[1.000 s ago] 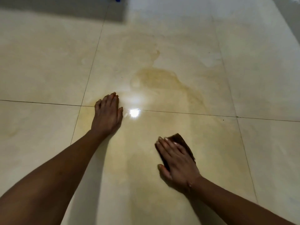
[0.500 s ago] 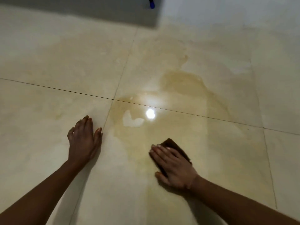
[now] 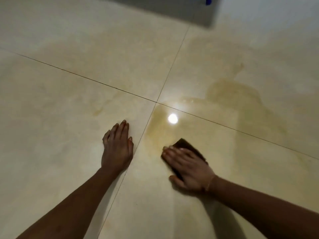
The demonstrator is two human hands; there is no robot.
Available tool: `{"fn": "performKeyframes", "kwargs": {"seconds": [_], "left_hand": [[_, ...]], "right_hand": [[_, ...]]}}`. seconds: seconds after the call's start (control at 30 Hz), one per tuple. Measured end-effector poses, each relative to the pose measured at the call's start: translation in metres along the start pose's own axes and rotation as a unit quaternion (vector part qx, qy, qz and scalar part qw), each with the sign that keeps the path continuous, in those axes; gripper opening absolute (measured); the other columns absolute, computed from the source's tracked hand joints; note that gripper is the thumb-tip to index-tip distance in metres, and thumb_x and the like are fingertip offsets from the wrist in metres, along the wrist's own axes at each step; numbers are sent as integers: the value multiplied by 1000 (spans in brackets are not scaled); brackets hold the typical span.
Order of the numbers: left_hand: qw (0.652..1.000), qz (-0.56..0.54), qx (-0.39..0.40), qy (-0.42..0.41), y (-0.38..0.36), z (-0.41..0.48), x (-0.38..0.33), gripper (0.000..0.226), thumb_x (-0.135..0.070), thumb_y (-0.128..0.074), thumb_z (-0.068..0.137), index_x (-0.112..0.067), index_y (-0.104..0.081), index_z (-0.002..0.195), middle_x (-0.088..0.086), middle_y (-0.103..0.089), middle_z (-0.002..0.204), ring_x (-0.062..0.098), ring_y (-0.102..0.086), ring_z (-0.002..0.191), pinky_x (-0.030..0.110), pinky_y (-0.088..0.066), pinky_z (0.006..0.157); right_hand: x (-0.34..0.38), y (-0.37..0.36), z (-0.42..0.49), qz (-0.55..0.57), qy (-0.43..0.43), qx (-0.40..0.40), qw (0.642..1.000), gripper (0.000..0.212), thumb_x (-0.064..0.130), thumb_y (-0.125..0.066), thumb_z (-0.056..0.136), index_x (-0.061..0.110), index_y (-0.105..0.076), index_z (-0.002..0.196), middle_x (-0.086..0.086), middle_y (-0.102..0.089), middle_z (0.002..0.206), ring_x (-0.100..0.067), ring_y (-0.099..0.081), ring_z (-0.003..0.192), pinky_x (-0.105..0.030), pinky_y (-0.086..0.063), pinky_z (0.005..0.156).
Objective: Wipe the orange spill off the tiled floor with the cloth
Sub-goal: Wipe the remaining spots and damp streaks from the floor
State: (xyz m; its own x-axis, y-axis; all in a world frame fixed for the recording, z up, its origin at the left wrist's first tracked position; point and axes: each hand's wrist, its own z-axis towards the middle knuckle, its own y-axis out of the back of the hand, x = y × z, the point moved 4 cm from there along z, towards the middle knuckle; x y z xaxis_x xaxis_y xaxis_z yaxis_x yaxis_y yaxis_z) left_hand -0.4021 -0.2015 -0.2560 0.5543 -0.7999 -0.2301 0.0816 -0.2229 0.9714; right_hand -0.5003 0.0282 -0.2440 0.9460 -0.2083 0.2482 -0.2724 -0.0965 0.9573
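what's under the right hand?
A dark brown cloth, pressed flat by the right hand; only its far part shows. The tiled floor beneath it is covered; whether the orange spill reaches there is unseen.

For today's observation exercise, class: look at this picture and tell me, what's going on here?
A person is wiping an orange spill off a glossy tiled floor. The right hand presses a dark brown cloth flat onto the near edge of the spill. The left hand rests flat on the neighbouring tile, holding nothing. Most of the spill is not yet wiped: it spreads across the tiles beyond the cloth.
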Motion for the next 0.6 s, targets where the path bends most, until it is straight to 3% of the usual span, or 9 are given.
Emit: {"fn": "performKeyframes", "kwargs": {"seconds": [0.07, 0.13, 0.17, 0.2, 0.3, 0.37, 0.43, 0.53, 0.6], "left_hand": [[1000, -3, -6, -1, 0, 2, 2, 54, -27, -32, 94, -7, -40, 143, 9, -38, 152, 28, -33, 139, 47, -28, 110], [1000, -2, -11, -7, -1, 1, 2, 54, -26, -32, 94, -7, -41, 143, 9, -38, 152, 27, -33, 139, 47, -27, 111], [1000, -2, -14, -8, -1, 0, 2, 53, -26, -31, 94, -7, -41, 143, 8, -38, 152, 27, -33, 139, 46, -27, 111], [1000, -4, -14, -8, -2, 0, 3, 53, -25, -31, 94, -7, -41, 143, 8, -38, 152, 27, -33, 139, 46, -26, 111], [1000, -7, -12, -8, 0, -1, 4, 53, -26, -29, 94, -8, -41, 142, 8, -39, 152, 27, -33, 138, 46, -26, 112], [1000, -9, -12, -10, 0, -1, 2, 53, -25, -29, 94, -7, -42, 142, 9, -40, 151, 27, -34, 138, 46, -26, 112], [1000, -13, -13, -8, 0, -1, 3, 53, -25, -30, 94, -7, -42, 142, 9, -39, 151, 27, -34, 138, 45, -26, 112], [1000, -13, -15, -5, -1, 0, 4, 53, -24, -31, 93, -8, -41, 142, 8, -38, 152, 26, -33, 139, 44, -24, 112], [1000, -11, -15, -5, -1, 0, 5, 53, -25, -30, 93, -8, -41, 142, 8, -38, 152, 26, -32, 139, 44, -23, 112]], "right_hand": [[-45, 16, 30, -14, -108, -39, 993, 69, 49, -32, 94, 15, -22, 153, -7, -23, 159, -21, -20, 146, -36, -10, 118], [-52, 28, 81, 9, -245, -75, 967, 70, 50, -30, 94, 16, -18, 154, -3, -13, 162, -16, -8, 148, -34, -5, 118], [-37, 26, 101, 16, -261, -79, 962, 71, 49, -31, 93, 15, -17, 154, -3, -10, 162, -16, -4, 149, -33, -3, 117], [-14, 21, 111, 29, -240, -76, 967, 72, 49, -33, 93, 14, -16, 154, -3, -9, 162, -16, -4, 149, -33, -2, 117], [44, -3, 64, 19, -71, 1, 997, 71, 48, -35, 94, 14, -18, 154, -5, -14, 161, -17, -8, 149, -35, -5, 118], [31, -5, 21, 10, -29, 11, 999, 69, 49, -36, 94, 15, -22, 153, -5, -20, 160, -18, -15, 148, -35, -11, 117], [-3, -3, 8, -5, -85, -6, 996, 69, 49, -34, 94, 17, -22, 153, -3, -19, 160, -18, -17, 147, -34, -10, 117], [-23, 8, 27, 1, -253, -61, 966, 70, 51, -29, 94, 19, -16, 155, 1, -9, 161, -14, -6, 149, -30, -2, 117], [4, 2, 28, 29, -259, -67, 963, 72, 51, -32, 94, 19, -13, 155, 2, -4, 161, -12, 0, 149, -31, -2, 117]]}}
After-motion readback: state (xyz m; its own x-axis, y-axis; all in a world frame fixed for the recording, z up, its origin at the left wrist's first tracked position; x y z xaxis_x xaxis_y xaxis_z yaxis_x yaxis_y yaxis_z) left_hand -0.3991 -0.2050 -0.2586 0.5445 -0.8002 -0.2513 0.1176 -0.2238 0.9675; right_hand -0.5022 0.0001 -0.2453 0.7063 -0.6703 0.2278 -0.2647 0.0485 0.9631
